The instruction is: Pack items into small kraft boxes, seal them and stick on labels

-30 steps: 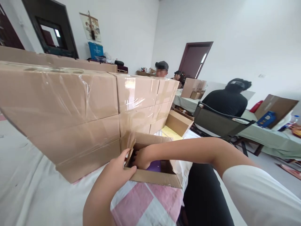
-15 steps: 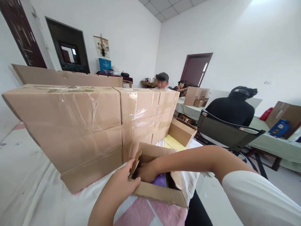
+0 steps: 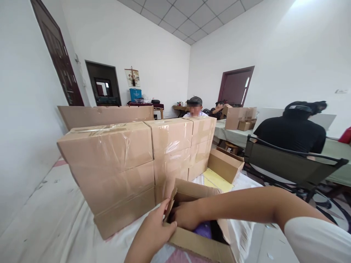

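An open cardboard box [image 3: 201,244] stands on the cloth-covered table close in front of me. My left hand [image 3: 156,228] grips its left edge, with the thumb over the near wall and the fingers by a raised flap. My right hand [image 3: 189,214] reaches down inside the box, its fingertips hidden by the flap and shadow. Beside that hand, inside the box, lies something purple [image 3: 203,230]; its kind cannot be made out.
Taped cardboard boxes [image 3: 123,171] are stacked as a wall behind the open box. Right of them are a yellow sheet [image 3: 215,179] and another open carton [image 3: 225,163]. A person in black [image 3: 290,126] sits at the right near a folding chair [image 3: 290,164]; others sit farther back.
My view has tilted up and turned left, so everything appears lower and farther right. Both hands keep their places at the box, the right one still inside.
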`<state>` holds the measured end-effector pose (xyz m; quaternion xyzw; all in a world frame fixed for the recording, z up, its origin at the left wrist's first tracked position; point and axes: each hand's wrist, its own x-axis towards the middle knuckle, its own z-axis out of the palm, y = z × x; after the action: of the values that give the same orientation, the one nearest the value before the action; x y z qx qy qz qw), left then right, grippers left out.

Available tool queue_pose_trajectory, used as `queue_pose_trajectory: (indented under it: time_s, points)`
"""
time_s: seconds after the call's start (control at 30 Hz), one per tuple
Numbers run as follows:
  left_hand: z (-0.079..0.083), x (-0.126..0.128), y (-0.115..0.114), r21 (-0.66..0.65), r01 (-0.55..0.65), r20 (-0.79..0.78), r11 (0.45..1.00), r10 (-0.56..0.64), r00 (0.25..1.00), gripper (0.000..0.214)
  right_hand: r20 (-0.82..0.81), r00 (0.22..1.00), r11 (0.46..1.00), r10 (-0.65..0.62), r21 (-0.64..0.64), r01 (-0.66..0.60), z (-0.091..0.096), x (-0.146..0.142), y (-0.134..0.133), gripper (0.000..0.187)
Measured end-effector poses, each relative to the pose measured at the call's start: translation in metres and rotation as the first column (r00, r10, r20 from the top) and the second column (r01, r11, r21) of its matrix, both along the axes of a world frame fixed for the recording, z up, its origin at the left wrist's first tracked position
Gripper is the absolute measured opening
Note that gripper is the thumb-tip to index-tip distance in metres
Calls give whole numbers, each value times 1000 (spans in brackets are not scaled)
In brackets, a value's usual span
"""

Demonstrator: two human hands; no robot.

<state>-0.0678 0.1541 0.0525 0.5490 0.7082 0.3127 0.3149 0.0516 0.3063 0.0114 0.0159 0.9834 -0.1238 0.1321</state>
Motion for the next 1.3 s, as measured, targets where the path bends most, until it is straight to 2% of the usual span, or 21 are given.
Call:
queue_pose_trajectory:
  time_s: [0.07,0.13,0.2,0.27,0.3,0.33,0.37,0.4,0.43,0.47,0.5,0.57,0.63,0.7,0.8,0.9,0.97,1.03,1.1,1.23,1.3]
  points:
    - [2,0,-1,-14,2,6,1000,-2,1000,79,144,986,997,82,-5,-82,15,-2,0,24]
    - [4,-2,-2,-24,9,11,1000,-9,1000,81,216,972,994,96,-75,-81,43,1,-2,13]
    - [6,-4,-5,-27,17,20,999,-17,1000,81,96,993,984,61,-175,-43,78,16,-8,18]
    - [8,-5,-8,-30,15,22,999,-15,1000,78,-214,970,972,-115,-225,66,104,50,-19,26]
    - [9,-5,-9,-33,12,16,999,-11,1000,76,-339,911,956,-233,-252,151,109,72,-26,27]
    - [11,-5,-11,-35,7,8,999,-7,1000,76,-467,797,918,-382,-288,272,107,98,-35,26]
    - [12,-5,-12,-36,3,-2,999,-3,1000,75,-598,625,865,-501,-328,379,97,124,-45,25]
    - [14,-4,-13,-35,0,-11,999,-1,1000,75,-723,401,804,-562,-366,468,80,151,-55,26]
    - [15,-3,-13,-33,4,-18,999,-5,1000,74,-773,229,739,-591,-405,539,58,175,-64,26]
    - [16,-3,-13,-31,11,-24,999,-12,1000,73,-773,156,691,-614,-432,580,33,196,-71,27]
    - [17,-2,-13,-34,15,-30,999,-16,999,71,-758,182,687,-626,-426,589,8,212,-77,27]
    - [18,-1,-12,-51,13,-46,999,-15,999,67,-695,312,712,-648,-407,572,-33,228,-84,40]
    - [18,0,-12,-67,4,-69,998,-8,998,64,-637,376,719,-673,-448,531,-56,227,-87,53]
    - [18,1,-12,-66,0,-89,998,-6,996,61,-627,353,711,-694,-518,475,-63,213,-85,60]
    - [19,4,-12,-84,3,-106,996,-12,994,59,-653,170,643,-738,-604,470,-70,183,-80,48]
    - [21,6,-11,-136,-8,-144,991,-11,990,56,-681,-11,587,-732,-638,498,-87,158,-77,43]
    - [23,8,-11,-165,-30,-177,986,0,984,55,-685,-82,553,-724,-647,525,-97,148,-76,41]
    - [25,10,-13,-178,-43,-200,983,6,980,55,-678,-76,542,-732,-646,538,-104,145,-74,40]
    - [27,12,-16,-189,-58,-217,980,16,976,57,-672,-26,564,-740,-641,520,-107,147,-69,39]
    - [28,12,-19,-229,-96,-219,969,45,975,66,-723,32,661,-690,-613,433,-106,154,-53,32]
    - [28,11,-20,-206,-69,-198,976,28,980,68,-753,38,701,-657,-592,397,-102,156,-45,30]
